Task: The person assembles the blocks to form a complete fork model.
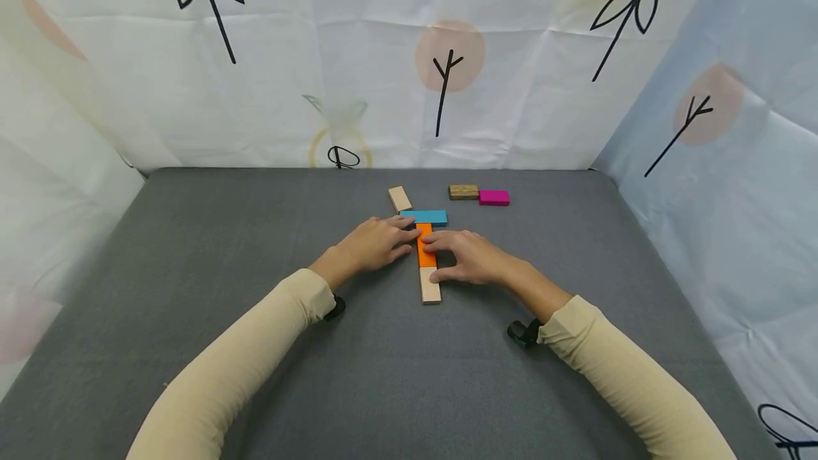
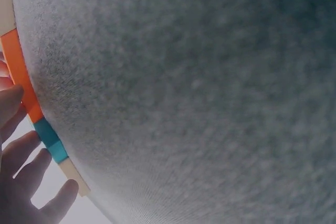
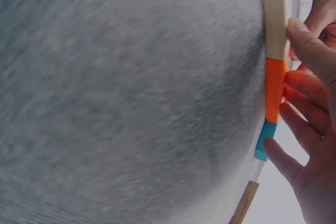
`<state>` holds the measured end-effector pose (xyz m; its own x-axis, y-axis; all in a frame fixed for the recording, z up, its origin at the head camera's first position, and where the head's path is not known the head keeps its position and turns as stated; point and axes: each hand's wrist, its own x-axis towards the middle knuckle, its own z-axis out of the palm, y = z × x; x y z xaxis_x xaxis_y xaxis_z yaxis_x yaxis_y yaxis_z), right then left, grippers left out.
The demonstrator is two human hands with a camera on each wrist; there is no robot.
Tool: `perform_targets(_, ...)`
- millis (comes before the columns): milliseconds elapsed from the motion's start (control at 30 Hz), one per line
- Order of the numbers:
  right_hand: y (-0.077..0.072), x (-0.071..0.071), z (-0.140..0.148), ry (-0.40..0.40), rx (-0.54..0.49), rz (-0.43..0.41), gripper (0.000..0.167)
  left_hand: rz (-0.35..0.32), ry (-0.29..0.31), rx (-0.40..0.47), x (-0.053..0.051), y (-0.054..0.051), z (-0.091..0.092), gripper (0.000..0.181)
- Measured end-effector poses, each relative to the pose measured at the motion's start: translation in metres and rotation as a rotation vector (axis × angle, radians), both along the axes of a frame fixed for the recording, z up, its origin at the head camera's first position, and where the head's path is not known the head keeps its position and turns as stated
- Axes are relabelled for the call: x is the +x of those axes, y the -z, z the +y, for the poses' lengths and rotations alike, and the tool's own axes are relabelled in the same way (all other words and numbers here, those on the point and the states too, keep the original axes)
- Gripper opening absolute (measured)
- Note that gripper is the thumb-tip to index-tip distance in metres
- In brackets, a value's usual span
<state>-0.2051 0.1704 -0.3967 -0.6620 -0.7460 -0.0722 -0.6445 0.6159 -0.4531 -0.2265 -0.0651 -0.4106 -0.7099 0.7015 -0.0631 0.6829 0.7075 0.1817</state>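
Observation:
An orange block and a pale wooden block lie end to end in a column on the grey table. Across the column's far end is a blue block, and another pale wooden block slants away from its left end. My left hand has extended fingers at the blue block and the orange block. From the other side, my right hand has loosely bent, spread fingers at the orange block, its thumb at the near pale block.
A brown wooden block and a magenta block lie corner to corner at the back right. White printed fabric hangs behind the grey table and along its sides.

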Motion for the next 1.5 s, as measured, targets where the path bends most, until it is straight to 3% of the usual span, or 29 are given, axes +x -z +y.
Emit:
perform_targets(100, -0.002, -0.001, -0.002, -0.001, -0.013, -0.006, 0.062, 0.018, 0.002, -0.005, 0.0, 0.001, 0.0, 0.046)
perform_targets(267, -0.001, -0.007, 0.001, 0.045, -0.137, 0.026, 0.055, 0.041, 0.014, -0.001, 0.0, 0.002, -0.001, 0.045)
perform_targets(400, 0.001, -0.021, 0.009, 0.197, -0.173, 0.135, 0.048, 0.067, 0.028, 0.0, 0.001, 0.002, 0.0, 0.044)
perform_targets(533, 0.004, -0.038, 0.02, 0.374, -0.098, 0.206, 0.047, 0.066, 0.03, -0.001, 0.002, 0.002, 0.001, 0.044)
perform_targets(700, 0.01, -0.054, 0.029, 0.493, -0.017, 0.218, 0.05, 0.064, 0.021, -0.006, 0.002, 0.003, 0.002, 0.043)
perform_targets(967, 0.006, -0.062, 0.023, 0.507, 0.061, 0.159, 0.054, 0.068, 0.011, -0.009, 0.0, 0.003, 0.001, 0.042)
perform_targets(1500, 0.009, -0.072, 0.02, 0.48, -0.023, 0.094, 0.047, 0.051, 0.011, 0.012, 0.003, -0.001, 0.001, 0.042)
